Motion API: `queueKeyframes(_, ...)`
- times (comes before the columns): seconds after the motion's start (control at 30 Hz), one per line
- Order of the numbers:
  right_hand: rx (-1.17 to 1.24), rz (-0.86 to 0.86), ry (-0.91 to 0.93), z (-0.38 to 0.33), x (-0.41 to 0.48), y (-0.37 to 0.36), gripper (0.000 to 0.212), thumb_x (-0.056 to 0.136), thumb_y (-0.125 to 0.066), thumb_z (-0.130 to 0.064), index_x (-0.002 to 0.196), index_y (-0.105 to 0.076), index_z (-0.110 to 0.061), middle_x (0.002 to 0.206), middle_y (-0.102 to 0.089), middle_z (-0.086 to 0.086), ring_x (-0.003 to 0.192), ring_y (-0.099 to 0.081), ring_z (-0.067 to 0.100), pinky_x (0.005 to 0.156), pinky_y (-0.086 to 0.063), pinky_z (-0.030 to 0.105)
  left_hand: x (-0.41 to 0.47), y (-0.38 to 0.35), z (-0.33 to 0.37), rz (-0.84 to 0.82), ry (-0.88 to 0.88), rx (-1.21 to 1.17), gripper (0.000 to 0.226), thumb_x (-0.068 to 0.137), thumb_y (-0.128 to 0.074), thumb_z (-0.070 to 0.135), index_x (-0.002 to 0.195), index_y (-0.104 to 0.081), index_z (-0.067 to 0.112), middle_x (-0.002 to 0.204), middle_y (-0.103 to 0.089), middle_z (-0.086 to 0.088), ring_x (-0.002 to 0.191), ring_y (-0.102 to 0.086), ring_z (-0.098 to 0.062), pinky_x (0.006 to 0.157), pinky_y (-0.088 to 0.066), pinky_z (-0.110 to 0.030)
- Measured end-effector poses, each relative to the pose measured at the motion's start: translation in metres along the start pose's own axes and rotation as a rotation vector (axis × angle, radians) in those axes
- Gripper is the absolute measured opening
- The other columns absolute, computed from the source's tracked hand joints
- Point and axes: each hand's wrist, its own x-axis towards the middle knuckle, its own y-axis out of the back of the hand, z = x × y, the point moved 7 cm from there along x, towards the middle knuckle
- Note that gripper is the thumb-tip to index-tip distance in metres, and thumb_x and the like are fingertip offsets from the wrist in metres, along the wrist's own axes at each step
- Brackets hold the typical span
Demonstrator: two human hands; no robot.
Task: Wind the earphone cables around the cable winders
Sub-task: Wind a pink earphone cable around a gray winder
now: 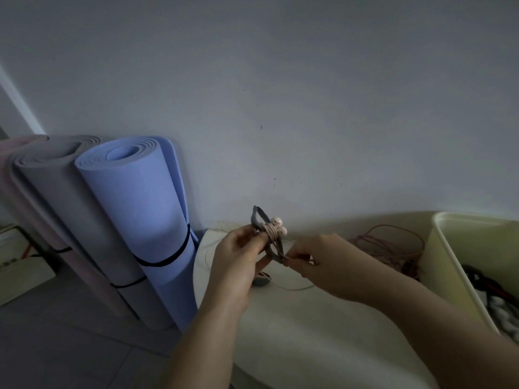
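Grey cable winder [271,251] is held above the white round table [295,332] and gripped at its middle by the left hand [238,256]. Pink earphone cable [270,230] is wound round its upper part, with the earbuds [278,221] just beside the coil. The lower end is pinched by the right hand [323,259]. Rolled blue mat [146,214] and grey mat [70,197] are stood at left, a cream bin [449,262] at right.

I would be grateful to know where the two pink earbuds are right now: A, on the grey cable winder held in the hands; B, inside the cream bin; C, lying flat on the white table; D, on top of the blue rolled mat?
A: the earbuds sit against the cable wound on the grey cable winder, gripped by the left hand and pinched low by the right hand.
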Motion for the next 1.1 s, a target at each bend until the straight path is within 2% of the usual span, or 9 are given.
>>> queueKeyframes(0.1, -0.023, 0.101, -0.002, 0.002, 0.000, 0.014, 0.025, 0.094, -0.052, -0.031, 0.080, -0.067, -0.016, 0.067, -0.061, 0.001, 0.051, -0.046, 0.010, 0.052, -0.035, 0.021, 0.001, 0.007, 0.003, 0.089, -0.119, 0.333, 0.018, 0.086, -0.069, 0.014, 0.101, -0.066, 0.022, 0.093, -0.071, 0.008, 0.079, -0.069, -0.005, 0.073, -0.058, -0.028)
queueKeyframes(0.3, -0.005, 0.182, -0.055, 0.018, -0.002, 0.032, 0.023, 0.080, -0.071, -0.038, 0.065, -0.058, -0.025, 0.059, -0.056, -0.007, 0.053, -0.046, 0.006, 0.053, -0.036, 0.022, -0.006, -0.012, 0.005, -0.156, -0.169, 0.608, 0.017, 0.088, -0.067, 0.014, 0.098, -0.062, 0.026, 0.089, -0.068, 0.012, 0.074, -0.066, -0.001, 0.059, -0.049, -0.016)
queueKeyframes(0.43, 0.024, 0.171, -0.056, 0.024, -0.005, 0.039, 0.021, 0.073, -0.076, -0.037, 0.065, -0.058, -0.029, 0.058, -0.055, -0.013, 0.054, -0.050, 0.000, 0.051, -0.036, 0.015, -0.009, -0.015, 0.002, -0.305, -0.127, 0.716, 0.018, 0.089, -0.066, 0.018, 0.103, -0.064, 0.029, 0.092, -0.068, 0.018, 0.076, -0.066, 0.002, 0.075, -0.053, -0.024)
queueKeyframes(0.6, 0.137, 0.121, -0.026, 0.024, -0.008, 0.045, 0.009, 0.082, -0.071, -0.022, 0.075, -0.066, -0.023, 0.055, -0.058, -0.023, 0.055, -0.053, -0.009, 0.053, -0.039, 0.009, -0.014, -0.014, -0.004, -0.433, -0.062, 0.789, 0.019, 0.089, -0.066, 0.019, 0.104, -0.064, 0.031, 0.101, -0.070, 0.012, 0.092, -0.068, -0.006, 0.092, -0.053, -0.039)
queueKeyframes(0.7, 0.272, 0.182, -0.053, 0.034, -0.006, 0.049, 0.006, 0.083, -0.070, -0.021, 0.079, -0.069, -0.025, 0.069, -0.068, -0.010, 0.064, -0.061, 0.001, 0.059, -0.047, 0.013, -0.015, -0.015, -0.005, -0.470, -0.045, 0.756, 0.021, 0.091, -0.065, 0.018, 0.105, -0.063, 0.034, 0.102, -0.069, 0.013, 0.092, -0.067, -0.004, 0.090, -0.055, -0.032)
queueKeyframes(0.8, 0.519, 0.198, -0.098, 0.044, -0.006, 0.044, 0.008, 0.084, -0.068, -0.016, 0.090, -0.069, -0.021, 0.074, -0.071, -0.002, 0.067, -0.065, 0.001, 0.062, -0.048, 0.008, -0.017, -0.016, -0.002, -0.515, -0.003, 0.619, 0.024, 0.091, -0.063, 0.010, 0.109, -0.065, 0.026, 0.106, -0.070, 0.005, 0.095, -0.068, -0.010, 0.085, -0.055, -0.025)
queueKeyframes(0.93, 0.781, 0.166, -0.165, 0.052, -0.001, 0.026, 0.008, 0.086, -0.065, -0.010, 0.093, -0.068, -0.014, 0.067, -0.068, -0.005, 0.064, -0.062, -0.001, 0.064, -0.048, 0.009, -0.019, -0.019, -0.003, -0.580, 0.051, 0.433, 0.027, 0.091, -0.061, 0.005, 0.118, -0.062, 0.011, 0.115, -0.068, -0.014, 0.107, -0.066, -0.029, 0.095, -0.053, -0.037)
queueKeyframes(1.03, 0.877, 0.125, -0.214, 0.055, 0.004, 0.010, 0.007, 0.088, -0.062, -0.008, 0.091, -0.067, -0.012, 0.067, -0.067, -0.007, 0.067, -0.060, 0.003, 0.071, -0.049, 0.018, -0.018, -0.020, -0.002, -0.573, 0.054, 0.307, 0.025, 0.087, -0.066, 0.009, 0.112, -0.067, 0.016, 0.114, -0.068, -0.015, 0.107, -0.066, -0.030, 0.094, -0.053, -0.037)
queueKeyframes(1.1, 1.049, 0.081, -0.236, 0.051, 0.007, -0.004, 0.005, 0.083, -0.064, -0.008, 0.087, -0.065, -0.008, 0.071, -0.068, 0.002, 0.069, -0.061, 0.013, 0.072, -0.050, 0.025, -0.017, -0.021, 0.001, -0.565, 0.044, 0.216, 0.023, 0.083, -0.069, 0.012, 0.105, -0.071, 0.020, 0.109, -0.071, -0.012, 0.104, -0.067, -0.028, 0.088, -0.054, -0.035)
